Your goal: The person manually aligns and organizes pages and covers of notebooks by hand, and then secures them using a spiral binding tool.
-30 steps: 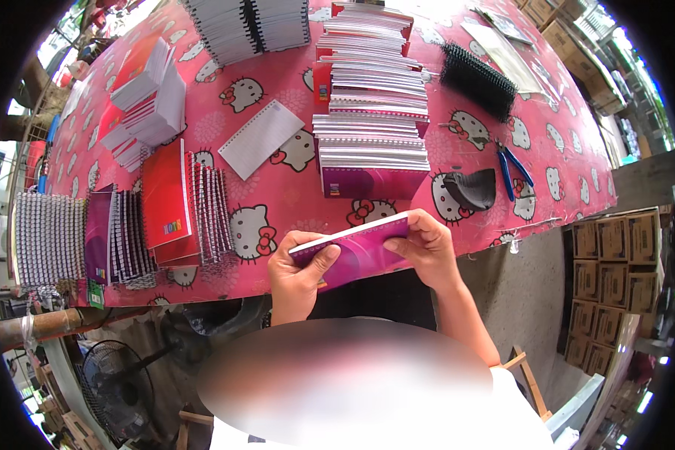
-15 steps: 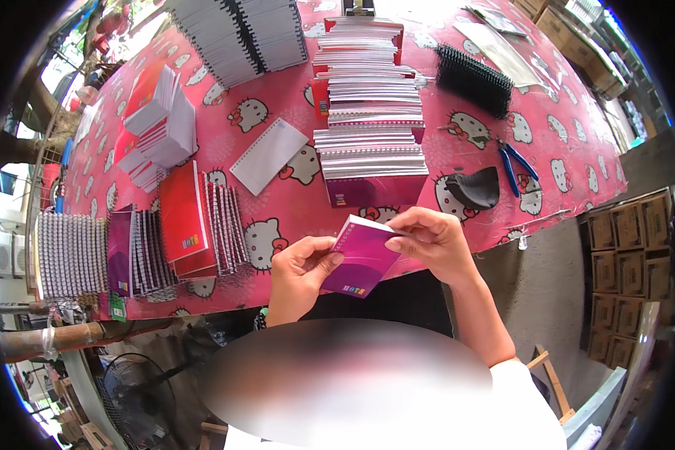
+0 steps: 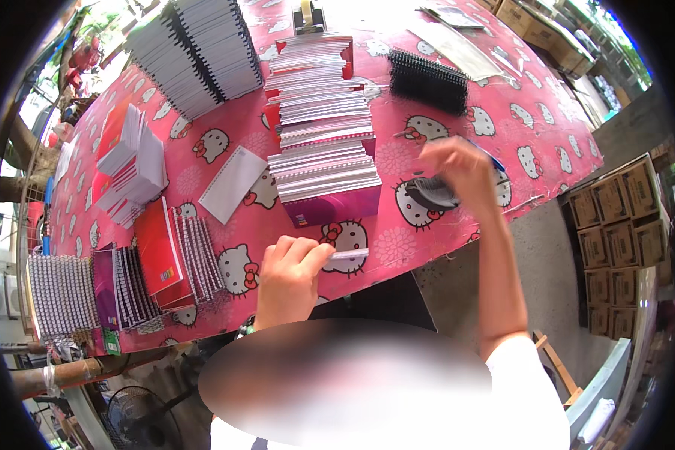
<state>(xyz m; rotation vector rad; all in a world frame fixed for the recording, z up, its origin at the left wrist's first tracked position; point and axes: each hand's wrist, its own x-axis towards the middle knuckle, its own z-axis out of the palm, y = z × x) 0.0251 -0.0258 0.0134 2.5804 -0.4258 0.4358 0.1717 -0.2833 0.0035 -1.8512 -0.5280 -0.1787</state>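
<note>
The left hand (image 3: 286,274) is closed, thumb against fingers, on one end of a pad (image 3: 349,254) seen edge-on, just in front of a pad row (image 3: 324,172). A firm, level pinch should keep its pages even. The right hand (image 3: 466,171), blurred and half curled, is by a dark pouch (image 3: 433,195); whether it grips anything, I cannot tell. Pink cat-print covers the bench (image 3: 395,247); beyond its right edge, cartons (image 3: 611,240) stand stacked.

Your table (image 3: 394,247): pink, patterned
Your left: spiral notebooks (image 3: 157,247)
Middle: white sheet (image 3: 232,184), book row (image 3: 330,208)
Your far right: black coils (image 3: 427,82)
</note>
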